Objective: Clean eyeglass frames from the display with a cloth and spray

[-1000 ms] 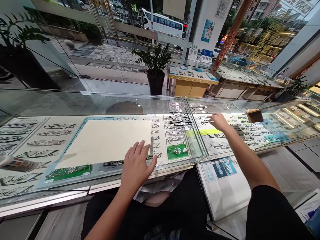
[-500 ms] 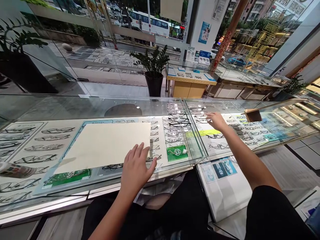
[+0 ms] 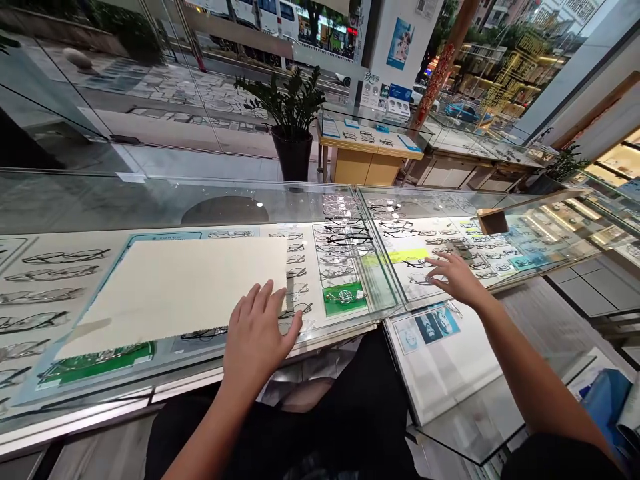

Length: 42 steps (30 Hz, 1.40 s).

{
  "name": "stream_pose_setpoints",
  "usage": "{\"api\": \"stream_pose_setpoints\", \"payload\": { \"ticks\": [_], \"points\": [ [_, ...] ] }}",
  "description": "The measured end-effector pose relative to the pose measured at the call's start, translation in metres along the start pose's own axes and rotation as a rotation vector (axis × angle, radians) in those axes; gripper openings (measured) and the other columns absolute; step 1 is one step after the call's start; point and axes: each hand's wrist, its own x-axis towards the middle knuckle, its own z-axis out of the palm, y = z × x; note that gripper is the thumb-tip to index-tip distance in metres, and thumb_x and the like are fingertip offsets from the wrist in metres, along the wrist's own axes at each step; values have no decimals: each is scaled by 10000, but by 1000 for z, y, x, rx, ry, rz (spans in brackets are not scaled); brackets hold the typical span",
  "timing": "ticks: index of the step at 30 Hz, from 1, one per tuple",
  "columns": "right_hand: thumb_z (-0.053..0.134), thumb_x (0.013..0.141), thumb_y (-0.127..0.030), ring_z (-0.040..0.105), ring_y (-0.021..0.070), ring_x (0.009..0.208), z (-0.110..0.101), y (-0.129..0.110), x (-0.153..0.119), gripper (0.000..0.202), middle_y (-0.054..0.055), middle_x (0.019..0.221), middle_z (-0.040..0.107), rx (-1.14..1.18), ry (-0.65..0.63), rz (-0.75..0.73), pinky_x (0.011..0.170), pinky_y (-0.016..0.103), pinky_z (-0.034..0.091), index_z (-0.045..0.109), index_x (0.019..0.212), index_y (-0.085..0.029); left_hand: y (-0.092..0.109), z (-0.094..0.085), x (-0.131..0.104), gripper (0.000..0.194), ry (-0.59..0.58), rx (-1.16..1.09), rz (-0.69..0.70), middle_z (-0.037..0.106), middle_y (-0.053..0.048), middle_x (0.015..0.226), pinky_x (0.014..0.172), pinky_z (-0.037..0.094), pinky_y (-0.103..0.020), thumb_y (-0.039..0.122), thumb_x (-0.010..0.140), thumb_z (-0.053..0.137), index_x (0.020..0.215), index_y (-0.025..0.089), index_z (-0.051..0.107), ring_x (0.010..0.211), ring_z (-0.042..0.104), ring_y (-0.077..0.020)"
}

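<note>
A cream cloth [image 3: 185,287] with a zigzag edge lies on the glass counter [image 3: 313,337]. My left hand [image 3: 257,337] rests at its lower right corner, fingers stretched out and thumb apart, holding nothing. Over the right-hand display case, my right hand [image 3: 460,280] hovers or touches the glass; I cannot tell which. Its fingers are apart, with nothing visible in them. Its fingertips are nearest to a dark pair of eyeglasses [image 3: 416,263] under the glass, beside a yellow strip [image 3: 400,256]. A green card [image 3: 345,298] with glasses on it lies between my hands.
More eyeglasses [image 3: 66,255] line the case at left. A wooden block [image 3: 493,222] stands on the right case. Below it is a white cabinet top [image 3: 450,373] with a blue picture card [image 3: 431,327]. A potted plant [image 3: 293,150] stands beyond the counter.
My right hand has come back toward me from the far part of the right case, its fingers now spread. The left hand stays at the cloth's corner. The view has shifted slightly right and down.
</note>
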Motion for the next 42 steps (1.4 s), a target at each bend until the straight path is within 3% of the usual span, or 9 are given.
{"api": "stream_pose_setpoints", "payload": {
  "ticks": [6, 18, 25, 28, 33, 36, 38, 40, 42],
  "points": [
    [661, 1019, -343, 548, 380, 1451, 9, 8, 33, 187, -36, 1425, 721, 18, 20, -9, 1259, 681, 342, 847, 1011, -331, -1, 1, -1, 546, -1, 17, -4, 568, -210, 1592, 1252, 383, -622, 511, 1031, 485, 1407, 150, 648, 1541, 457, -432],
    [662, 1019, -318, 554, 372, 1430, 16, -2, 106, 184, -17, 1410, 734, -21, 99, -61, 1235, 641, 365, 845, 1037, -317, -3, 3, -1, 541, 15, 26, -4, 580, -193, 1590, 1248, 400, -616, 526, 1027, 495, 1401, 173, 661, 1530, 479, -420],
    [631, 1025, -368, 557, 368, 1399, 15, -12, 102, 256, 61, 1485, 683, -98, 144, -26, 1201, 599, 409, 828, 1157, -274, -3, 4, -2, 550, 11, 29, 1, 570, -201, 1597, 1257, 387, -615, 516, 1034, 498, 1410, 146, 654, 1535, 468, -424],
    [592, 1030, -344, 555, 367, 1372, 14, -19, 97, 268, 77, 1443, 701, -112, 179, 1, 1173, 587, 425, 832, 1121, -269, -1, 3, -2, 533, 8, 20, -2, 561, -200, 1607, 1258, 383, -618, 505, 1032, 509, 1410, 158, 651, 1542, 460, -427],
    [597, 1005, -272, 591, 355, 1277, 12, -33, 93, 250, 85, 1353, 739, -88, 202, 71, 1120, 565, 446, 847, 1009, -269, 1, 2, -3, 543, 43, -26, -28, 399, -221, 1723, 1276, 367, -610, 493, 1013, 556, 1435, 158, 627, 1614, 356, -430],
    [627, 989, -271, 595, 366, 1255, -4, -45, 82, 228, 88, 1322, 748, -68, 242, 81, 1097, 573, 446, 850, 948, -270, -2, -5, -10, 522, 47, -91, -23, 300, -218, 1772, 1309, 300, -624, 467, 1014, 564, 1428, 157, 635, 1657, 263, -425],
    [631, 1000, -314, 593, 377, 1253, -26, -56, 72, 229, 89, 1315, 744, -18, 293, 38, 1072, 590, 444, 849, 940, -278, -5, -16, -16, 493, 35, -154, -51, 286, -193, 1783, 1307, 262, -663, 482, 1022, 552, 1408, 191, 650, 1666, 233, -427],
    [619, 1031, -382, 600, 373, 1240, -55, -75, 67, 254, 83, 1307, 739, 72, 345, -47, 1032, 586, 452, 846, 966, -290, -8, -34, -16, 458, 16, -231, -75, 383, -160, 1744, 1281, 285, -674, 515, 1023, 541, 1361, 236, 674, 1642, 291, -427],
    [631, 1043, -411, 611, 361, 1215, -87, -103, 74, 256, 78, 1282, 741, 163, 409, -147, 995, 563, 460, 840, 954, -294, -10, -56, -4, 399, -53, -329, -67, 613, -140, 1557, 1177, 430, -595, 535, 1029, 510, 1222, 252, 715, 1489, 514, -400]
  ]
}}
